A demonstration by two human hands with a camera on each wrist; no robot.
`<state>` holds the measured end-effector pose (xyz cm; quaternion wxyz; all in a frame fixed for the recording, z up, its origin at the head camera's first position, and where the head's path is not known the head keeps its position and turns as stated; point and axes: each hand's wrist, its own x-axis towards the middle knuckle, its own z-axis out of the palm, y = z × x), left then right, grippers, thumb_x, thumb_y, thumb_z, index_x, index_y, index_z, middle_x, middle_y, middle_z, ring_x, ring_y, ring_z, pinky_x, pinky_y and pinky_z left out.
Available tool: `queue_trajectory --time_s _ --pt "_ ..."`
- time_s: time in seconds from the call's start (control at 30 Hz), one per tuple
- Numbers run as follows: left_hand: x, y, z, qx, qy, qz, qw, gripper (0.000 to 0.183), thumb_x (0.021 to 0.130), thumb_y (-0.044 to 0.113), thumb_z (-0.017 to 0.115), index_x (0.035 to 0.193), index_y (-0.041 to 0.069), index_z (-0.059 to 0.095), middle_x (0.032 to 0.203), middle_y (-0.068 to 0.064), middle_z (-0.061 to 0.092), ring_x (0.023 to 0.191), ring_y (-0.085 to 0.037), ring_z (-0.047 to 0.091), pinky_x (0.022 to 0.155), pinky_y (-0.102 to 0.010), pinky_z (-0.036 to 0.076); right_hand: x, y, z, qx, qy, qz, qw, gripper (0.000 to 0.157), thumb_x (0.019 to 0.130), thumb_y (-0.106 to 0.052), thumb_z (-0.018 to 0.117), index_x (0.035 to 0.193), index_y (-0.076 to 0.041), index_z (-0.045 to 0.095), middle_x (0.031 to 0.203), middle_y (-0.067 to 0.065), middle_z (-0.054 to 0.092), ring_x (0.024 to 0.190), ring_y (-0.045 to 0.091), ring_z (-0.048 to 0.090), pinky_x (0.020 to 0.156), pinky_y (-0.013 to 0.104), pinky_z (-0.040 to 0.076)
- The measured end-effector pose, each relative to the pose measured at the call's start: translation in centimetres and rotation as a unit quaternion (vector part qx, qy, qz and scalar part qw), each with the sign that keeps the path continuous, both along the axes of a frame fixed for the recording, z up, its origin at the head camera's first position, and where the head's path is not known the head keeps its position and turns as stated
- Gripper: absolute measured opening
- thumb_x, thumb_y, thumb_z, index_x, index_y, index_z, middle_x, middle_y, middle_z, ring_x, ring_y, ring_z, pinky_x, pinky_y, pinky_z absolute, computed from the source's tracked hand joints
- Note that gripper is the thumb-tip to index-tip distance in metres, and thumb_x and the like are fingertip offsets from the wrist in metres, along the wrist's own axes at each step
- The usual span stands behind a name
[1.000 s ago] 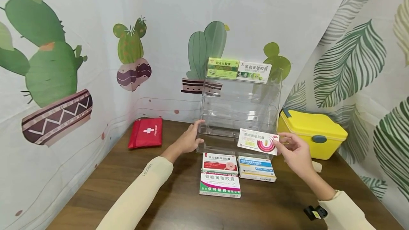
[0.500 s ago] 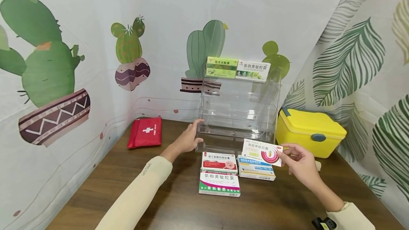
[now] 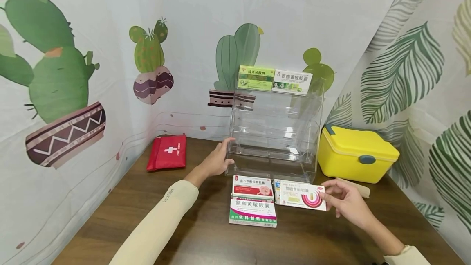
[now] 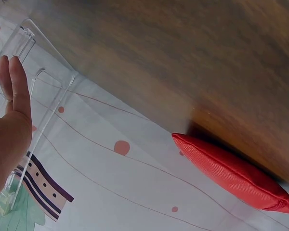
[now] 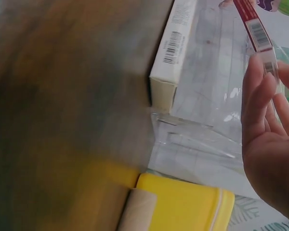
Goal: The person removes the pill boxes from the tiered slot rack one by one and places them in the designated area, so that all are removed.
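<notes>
My right hand (image 3: pixel 347 203) pinches the right end of a white medicine box (image 3: pixel 294 195) with pink rings and a capsule print. In the head view this box overlaps most of a blue-and-white medicine box (image 3: pixel 277 187) on the table. My left hand (image 3: pixel 217 159) touches the left side of a clear tiered display rack (image 3: pixel 276 134); its fingers (image 4: pixel 20 89) look straight in the left wrist view. A green medicine box (image 3: pixel 255 78) and a white one (image 3: pixel 292 82) stand on the rack's top tier. Before the rack lie a red-and-white box (image 3: pixel 252 187) and a green-and-purple-striped box (image 3: pixel 253 212).
A red first aid pouch (image 3: pixel 167 153) lies at the table's back left. Right of the rack stands a yellow case (image 3: pixel 358 154) with a grey latch, and a beige roll (image 3: pixel 356 187) lies before it. A cactus-print cloth (image 3: pixel 191 52) hangs behind the table.
My right hand has brought the white pink-ringed box down from in front of the rack's lower tier to over the blue-and-white box. The left hand stays at the rack's side.
</notes>
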<state>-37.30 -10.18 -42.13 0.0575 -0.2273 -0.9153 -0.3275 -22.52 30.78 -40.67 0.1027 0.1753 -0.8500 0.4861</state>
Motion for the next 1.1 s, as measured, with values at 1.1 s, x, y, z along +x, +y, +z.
queue_trajectory --time_s 1.1 --pt "0.1 0.0 0.1 0.005 0.001 0.0 1.0 0.08 0.096 0.015 0.066 0.153 0.033 0.012 0.136 -0.023 0.04 0.067 -0.023 0.055 0.067 -0.037 0.048 0.3 0.4 -2.2 0.014 -0.185 0.051 0.981 0.045 0.093 -0.014 0.07 0.125 0.013 0.052 0.091 0.018 0.071 0.063 0.025 0.068 0.046 0.035 0.053"
